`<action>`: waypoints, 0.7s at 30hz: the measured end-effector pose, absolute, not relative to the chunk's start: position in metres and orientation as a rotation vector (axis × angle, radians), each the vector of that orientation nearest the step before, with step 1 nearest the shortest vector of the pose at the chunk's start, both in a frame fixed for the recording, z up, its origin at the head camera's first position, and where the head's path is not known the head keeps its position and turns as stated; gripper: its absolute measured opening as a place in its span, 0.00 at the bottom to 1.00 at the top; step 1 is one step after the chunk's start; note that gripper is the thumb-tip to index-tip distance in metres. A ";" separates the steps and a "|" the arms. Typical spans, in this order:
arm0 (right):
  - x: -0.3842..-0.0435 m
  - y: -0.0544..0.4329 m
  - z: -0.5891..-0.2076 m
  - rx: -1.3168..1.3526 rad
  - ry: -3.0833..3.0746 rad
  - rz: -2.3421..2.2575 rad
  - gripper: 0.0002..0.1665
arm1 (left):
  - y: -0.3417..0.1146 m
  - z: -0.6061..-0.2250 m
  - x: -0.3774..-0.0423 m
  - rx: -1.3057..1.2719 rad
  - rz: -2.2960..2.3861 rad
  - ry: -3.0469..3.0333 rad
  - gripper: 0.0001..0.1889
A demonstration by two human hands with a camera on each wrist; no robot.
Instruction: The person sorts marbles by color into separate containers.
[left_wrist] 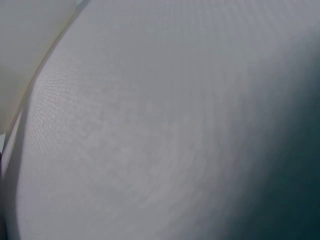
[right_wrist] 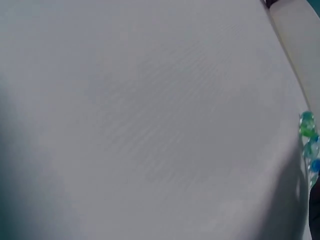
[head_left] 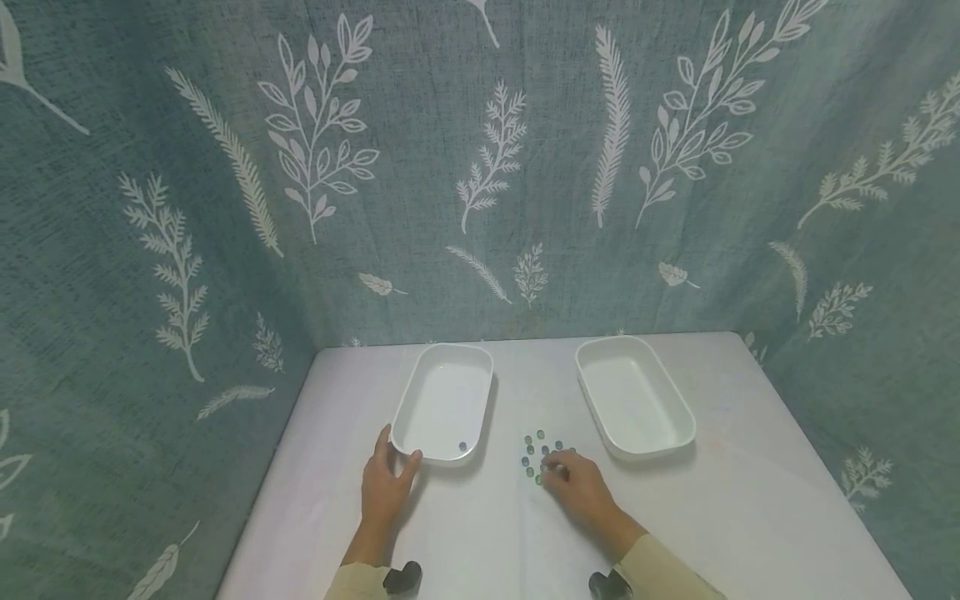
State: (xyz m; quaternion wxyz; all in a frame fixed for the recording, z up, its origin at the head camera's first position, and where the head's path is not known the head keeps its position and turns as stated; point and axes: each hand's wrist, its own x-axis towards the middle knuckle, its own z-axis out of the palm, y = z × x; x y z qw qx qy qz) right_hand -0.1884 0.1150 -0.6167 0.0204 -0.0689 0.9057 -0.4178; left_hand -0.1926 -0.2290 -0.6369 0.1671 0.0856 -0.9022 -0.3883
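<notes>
Though head-only — bead [head_left: 462,447] in tray [head_left: 450,400]

No readable text, label, brand, number or sign on anything in any of the three views.

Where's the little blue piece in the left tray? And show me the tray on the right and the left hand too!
Little blue piece [head_left: 462,447]: head view, its middle.
Right tray [head_left: 636,392]: head view, its inside floor.
Left hand [head_left: 384,490]: head view, back of the hand.
</notes>
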 end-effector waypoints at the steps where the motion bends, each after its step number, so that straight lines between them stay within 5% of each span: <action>1: -0.189 0.114 -0.616 -0.243 2.818 -1.299 0.10 | -0.229 -0.637 -0.193 0.243 -1.114 -2.564 0.44; 21: -0.214 0.068 -0.590 -0.458 2.845 -1.338 0.11 | -0.229 -0.636 -0.194 0.219 -1.125 -2.528 0.43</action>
